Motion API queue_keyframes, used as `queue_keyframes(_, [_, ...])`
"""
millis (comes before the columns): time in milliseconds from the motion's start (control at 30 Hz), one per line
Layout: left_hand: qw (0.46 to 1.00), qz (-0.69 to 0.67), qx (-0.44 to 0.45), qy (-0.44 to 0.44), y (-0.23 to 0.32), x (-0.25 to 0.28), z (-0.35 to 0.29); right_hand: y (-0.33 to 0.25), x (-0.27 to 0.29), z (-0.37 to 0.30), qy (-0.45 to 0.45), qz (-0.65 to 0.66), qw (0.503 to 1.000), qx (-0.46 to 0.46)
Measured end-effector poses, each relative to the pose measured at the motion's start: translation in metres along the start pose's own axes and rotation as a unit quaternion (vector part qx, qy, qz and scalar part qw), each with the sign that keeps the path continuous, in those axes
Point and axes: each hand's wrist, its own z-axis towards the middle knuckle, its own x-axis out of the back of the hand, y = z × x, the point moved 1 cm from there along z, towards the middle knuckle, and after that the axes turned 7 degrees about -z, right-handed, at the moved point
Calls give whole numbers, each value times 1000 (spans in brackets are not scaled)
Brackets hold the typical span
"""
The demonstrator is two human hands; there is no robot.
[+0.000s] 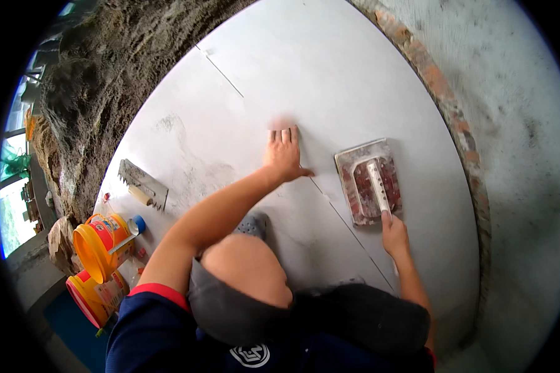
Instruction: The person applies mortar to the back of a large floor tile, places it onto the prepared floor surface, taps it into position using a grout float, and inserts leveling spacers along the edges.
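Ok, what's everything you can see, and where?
Tiles: at least two, pale grey, middle
Flat handled tool: one, red and grey, on tiles, right
Notched trowel: one, grey, on tiles, left
Buckets: two, yellow and red, lower left
Small bits: several, red, by buckets
Rough earth: one stretch, brown, upper left
Brick edging: one strip, reddish, tiles' right edge
Concrete: one stretch, grey, far right
Shoe: one, grey, lower middle
Legs: two, dark-grey clothing, bottom
Shirt: one, dark blue, bottom
Left hand: one, bare, on tiles
Right hand: one, bare, gripping the tool
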Motion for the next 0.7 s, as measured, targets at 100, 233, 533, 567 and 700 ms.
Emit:
queue_keyframes(100, [999, 23, -12, 31, -15, 5, 6, -13, 6, 22, -28, 45, 997, 51])
queue_keyframes(233, [975, -216, 30, 49, -63, 34, 50, 2, 9, 8, -92, 88, 988, -90])
queue_keyframes(533, [991, -54, 77, 93, -160, 50, 54, -115, 126, -20, 40, 286, 954, -83])
queue_keyframes(567, [991, -59, 82, 87, -160, 52, 57, -116, 141, -21, 43, 326, 944, -26])
queue_keyframes(700, [989, -64, 106, 85, -147, 56, 62, -106, 107, 1, 168, 285, 927, 175])
